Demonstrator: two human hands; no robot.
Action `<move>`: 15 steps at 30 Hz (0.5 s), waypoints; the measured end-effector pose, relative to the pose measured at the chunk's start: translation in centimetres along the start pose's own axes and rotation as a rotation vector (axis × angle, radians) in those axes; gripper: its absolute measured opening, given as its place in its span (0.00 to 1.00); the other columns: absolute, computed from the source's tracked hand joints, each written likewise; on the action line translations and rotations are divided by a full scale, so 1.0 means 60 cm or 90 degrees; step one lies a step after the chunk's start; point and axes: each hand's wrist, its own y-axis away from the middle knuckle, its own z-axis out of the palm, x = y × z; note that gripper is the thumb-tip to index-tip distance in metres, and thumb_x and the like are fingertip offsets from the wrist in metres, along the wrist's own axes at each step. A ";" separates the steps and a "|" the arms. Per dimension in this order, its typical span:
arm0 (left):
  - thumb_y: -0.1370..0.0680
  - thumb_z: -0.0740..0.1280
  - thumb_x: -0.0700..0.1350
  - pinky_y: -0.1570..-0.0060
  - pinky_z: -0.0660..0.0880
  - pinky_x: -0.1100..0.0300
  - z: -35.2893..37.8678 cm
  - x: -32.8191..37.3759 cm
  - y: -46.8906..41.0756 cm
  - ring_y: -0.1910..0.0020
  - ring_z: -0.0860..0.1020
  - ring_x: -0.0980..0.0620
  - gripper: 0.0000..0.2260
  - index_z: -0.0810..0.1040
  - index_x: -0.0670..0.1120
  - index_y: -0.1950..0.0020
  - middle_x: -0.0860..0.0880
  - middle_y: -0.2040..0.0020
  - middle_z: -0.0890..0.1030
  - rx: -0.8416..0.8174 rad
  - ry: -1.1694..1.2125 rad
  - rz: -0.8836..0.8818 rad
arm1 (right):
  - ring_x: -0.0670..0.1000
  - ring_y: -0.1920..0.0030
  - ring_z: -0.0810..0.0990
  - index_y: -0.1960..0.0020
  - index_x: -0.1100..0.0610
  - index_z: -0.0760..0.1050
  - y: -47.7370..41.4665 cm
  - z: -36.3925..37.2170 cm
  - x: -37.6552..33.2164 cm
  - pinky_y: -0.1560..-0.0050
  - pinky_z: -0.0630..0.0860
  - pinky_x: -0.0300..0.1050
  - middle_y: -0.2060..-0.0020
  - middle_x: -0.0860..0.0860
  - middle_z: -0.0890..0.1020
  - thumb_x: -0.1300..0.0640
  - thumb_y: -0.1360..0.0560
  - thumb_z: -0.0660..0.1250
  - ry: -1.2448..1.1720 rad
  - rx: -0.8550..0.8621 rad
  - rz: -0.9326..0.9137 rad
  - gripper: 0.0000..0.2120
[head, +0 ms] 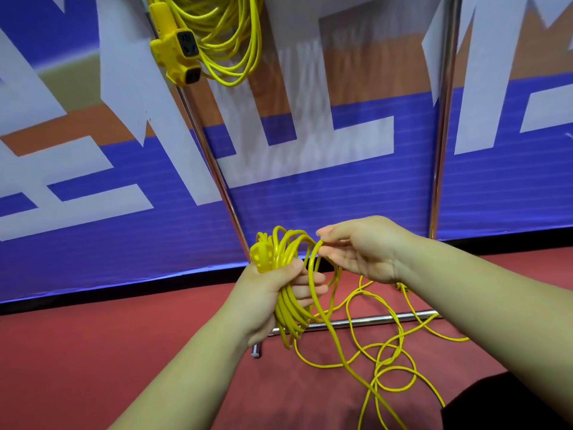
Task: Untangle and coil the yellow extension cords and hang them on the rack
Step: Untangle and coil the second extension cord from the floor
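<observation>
My left hand [266,299] grips a bundle of yellow cord loops [290,308], with a yellow plug or socket end [262,254] sticking up above the fist. My right hand [362,249] pinches a strand of the same cord at the top of the newest loop. From there the cord runs down to loose, tangled loops on the floor [390,361]. A second yellow extension cord [229,35] hangs coiled at the top of the chrome rack [217,172], its socket block [178,52] dangling against the left post.
The rack's right post [441,125] and its base bar [356,321] on the red floor [124,352] frame the loose cord. A blue, white and orange banner [93,150] covers the wall behind. A dark shape [502,405] sits at the lower right.
</observation>
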 end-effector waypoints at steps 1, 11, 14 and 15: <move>0.21 0.65 0.42 0.58 0.83 0.47 0.002 0.002 0.000 0.58 0.86 0.37 0.10 0.78 0.35 0.48 0.33 0.53 0.84 0.003 0.005 -0.006 | 0.47 0.63 0.86 0.50 0.60 0.83 0.000 -0.002 -0.001 0.65 0.81 0.37 0.63 0.52 0.86 0.63 0.22 0.68 0.020 0.001 -0.012 0.05; 0.24 0.68 0.48 0.67 0.77 0.54 0.014 0.006 -0.003 0.76 0.69 0.50 0.10 0.84 0.43 0.51 0.44 0.70 0.70 -0.080 0.086 -0.007 | 0.47 0.64 0.82 0.49 0.57 0.82 0.003 -0.019 0.005 0.63 0.76 0.37 0.62 0.57 0.86 0.64 0.24 0.70 0.300 -0.077 -0.259 0.06; 0.27 0.72 0.49 0.70 0.73 0.58 0.011 0.007 -0.001 0.77 0.66 0.53 0.10 0.84 0.43 0.52 0.47 0.72 0.67 -0.105 0.081 -0.020 | 0.46 0.64 0.82 0.52 0.56 0.84 0.000 -0.022 0.003 0.62 0.76 0.38 0.63 0.54 0.86 0.61 0.27 0.75 0.330 -0.055 -0.313 0.04; 0.28 0.71 0.48 0.70 0.72 0.58 0.009 0.008 -0.001 0.78 0.66 0.54 0.09 0.84 0.44 0.53 0.47 0.72 0.66 -0.107 0.079 -0.024 | 0.46 0.63 0.83 0.54 0.55 0.85 -0.001 -0.025 0.002 0.60 0.77 0.39 0.62 0.52 0.86 0.58 0.29 0.77 0.346 -0.041 -0.327 0.04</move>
